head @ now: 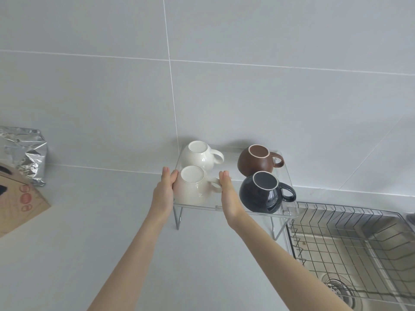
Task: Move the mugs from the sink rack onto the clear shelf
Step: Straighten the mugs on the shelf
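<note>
Between the two bare hands sat a round white ceramic mug (192, 187), upside down on the front left part of the clear plastic shelf (289, 209) with thin metal legs. On its left, the left hand (165, 189) pressed flat against the mug's side, fingers straight and extended, thumb touching the rim of the upturned base. On its right, the right hand (229, 194) stood open and flat, fingers together, just at the tip of the mug's handle; whether it actually touched the handle could not be told. Neither hand was curled around the mug.

Directly behind the cupped mug, against the grey tiled wall (247, 86), stood a second white rounded mug (199, 154), also inverted, its handle pointing right. Beyond the right hand, a glossy black rounded mug (265, 194) rested upside down at the shelf's front right, and behind it a matte brown rounded mug (257, 161), both with handles to the right.

Further right and nearer the person, a wire sink rack (350, 243) lay over the steel sink (386, 239). Far to the left of the left hand stood a crumpled silver foil bag (24, 151) and a brown cardboard box (18, 198).
</note>
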The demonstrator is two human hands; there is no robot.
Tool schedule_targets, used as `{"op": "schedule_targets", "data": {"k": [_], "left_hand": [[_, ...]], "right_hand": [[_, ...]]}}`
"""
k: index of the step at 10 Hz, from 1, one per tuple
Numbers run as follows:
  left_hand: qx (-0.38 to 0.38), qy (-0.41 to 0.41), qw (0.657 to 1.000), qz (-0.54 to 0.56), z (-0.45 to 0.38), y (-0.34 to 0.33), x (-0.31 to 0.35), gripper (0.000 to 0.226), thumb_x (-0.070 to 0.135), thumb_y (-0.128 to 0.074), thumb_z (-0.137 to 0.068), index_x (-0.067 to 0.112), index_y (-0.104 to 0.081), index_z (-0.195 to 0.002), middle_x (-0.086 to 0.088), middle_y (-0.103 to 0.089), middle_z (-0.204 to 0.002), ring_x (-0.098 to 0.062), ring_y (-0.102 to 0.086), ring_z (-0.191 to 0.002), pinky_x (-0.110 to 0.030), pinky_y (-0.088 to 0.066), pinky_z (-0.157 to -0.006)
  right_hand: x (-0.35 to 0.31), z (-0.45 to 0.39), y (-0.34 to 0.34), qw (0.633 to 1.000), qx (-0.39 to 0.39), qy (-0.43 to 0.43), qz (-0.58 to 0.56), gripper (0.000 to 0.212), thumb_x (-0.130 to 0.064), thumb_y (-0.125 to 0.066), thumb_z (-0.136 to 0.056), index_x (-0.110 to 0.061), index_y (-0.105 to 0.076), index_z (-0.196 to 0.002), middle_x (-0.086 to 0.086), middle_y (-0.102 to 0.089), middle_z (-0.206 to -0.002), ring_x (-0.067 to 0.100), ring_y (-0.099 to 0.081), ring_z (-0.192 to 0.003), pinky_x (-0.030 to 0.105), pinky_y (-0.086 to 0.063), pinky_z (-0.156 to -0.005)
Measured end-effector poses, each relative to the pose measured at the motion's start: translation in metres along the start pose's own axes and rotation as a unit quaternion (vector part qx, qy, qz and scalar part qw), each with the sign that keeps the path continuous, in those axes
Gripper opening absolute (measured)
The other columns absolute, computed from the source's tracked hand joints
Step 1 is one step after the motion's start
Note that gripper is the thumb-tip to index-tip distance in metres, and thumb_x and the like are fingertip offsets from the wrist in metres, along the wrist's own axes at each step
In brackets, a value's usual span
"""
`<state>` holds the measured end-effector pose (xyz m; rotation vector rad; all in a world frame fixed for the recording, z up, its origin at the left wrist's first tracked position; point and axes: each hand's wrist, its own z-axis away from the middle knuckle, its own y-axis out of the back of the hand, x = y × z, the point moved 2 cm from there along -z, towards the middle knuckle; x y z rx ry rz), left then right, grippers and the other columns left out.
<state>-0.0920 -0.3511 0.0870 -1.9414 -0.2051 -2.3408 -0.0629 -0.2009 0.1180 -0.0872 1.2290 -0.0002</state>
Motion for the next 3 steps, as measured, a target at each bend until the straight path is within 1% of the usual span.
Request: {"op": "schedule_targets", "data": {"k": [1,2,3], "left_hand": [[0.008,0.001,1.000,-0.013,0.001,-0.001,0.000,0.063,0.050,-0.013,-0.093,0.013,-0.042,-0.136,-0.002,-0.039,-0.148,-0.014,-0.031,-0.139,-0.028,-0.019,-0.114],[0.022,0.006,0.998,-0.054,0.003,-0.004,0.009,0.064,0.048,-0.016,-0.093,0.009,-0.061,-0.115,-0.011,-0.059,-0.125,-0.024,-0.047,-0.124,-0.031,-0.032,-0.102],[0.046,0.048,0.988,-0.141,0.008,-0.017,0.030,0.053,0.041,-0.024,-0.093,-0.003,-0.054,-0.096,-0.026,-0.055,-0.105,-0.035,-0.049,-0.103,-0.038,-0.036,-0.087]], "right_hand": [[0.002,-0.003,0.002,1.000,0.000,0.005,0.007,0.054,-0.047,-0.013,-0.096,-0.025,-0.020,-0.144,-0.006,-0.026,-0.152,0.008,-0.017,-0.140,0.032,-0.010,-0.114],[0.007,-0.011,0.006,0.999,-0.008,-0.004,0.031,0.057,-0.049,-0.016,-0.095,-0.024,-0.019,-0.146,-0.009,-0.020,-0.155,0.009,-0.015,-0.142,0.031,-0.014,-0.112],[0.004,-0.010,0.011,0.997,-0.017,0.000,0.071,0.056,-0.046,-0.026,-0.095,-0.022,-0.019,-0.146,-0.008,-0.017,-0.156,0.010,-0.014,-0.143,0.028,-0.020,-0.105]]}}
